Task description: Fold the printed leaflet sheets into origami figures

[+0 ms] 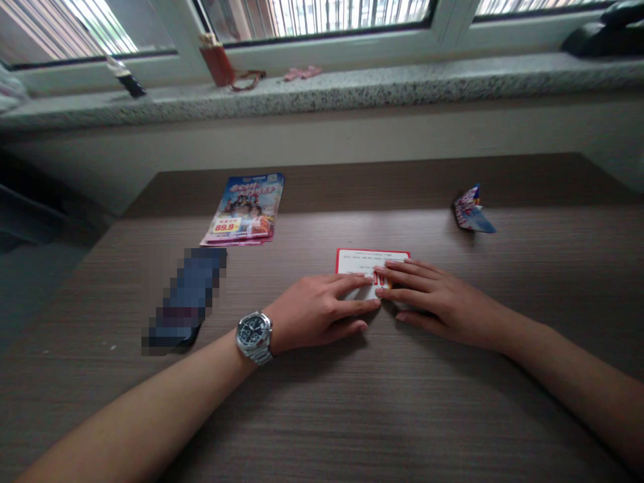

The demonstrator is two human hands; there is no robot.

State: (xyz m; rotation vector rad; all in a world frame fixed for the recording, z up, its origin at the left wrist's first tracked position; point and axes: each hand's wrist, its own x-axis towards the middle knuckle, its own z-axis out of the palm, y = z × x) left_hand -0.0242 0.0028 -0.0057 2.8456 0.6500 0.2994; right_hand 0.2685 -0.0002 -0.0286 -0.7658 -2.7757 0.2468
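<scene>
A white sheet of printed paper with a red border (359, 260) lies on the table in front of me, apparently folded. My left hand (325, 305) rests on its left and near part, fingers stretched out flat. From the other side my right hand (435, 295) lies over its right part, also with extended fingers. The fingertips of both hands almost meet near the paper's middle. Much of the paper's near and right side is hidden under them. A silver watch (254, 337) sits on my left wrist.
A stack of colourful flyers (246, 209) lies at the back left, with a blurred-out phone (186, 298) nearer to me. A folded paper piece (473, 211) stands at the back right. Beyond the table (322, 429), a stone sill (352, 87) holds a red case (217, 64) and small items.
</scene>
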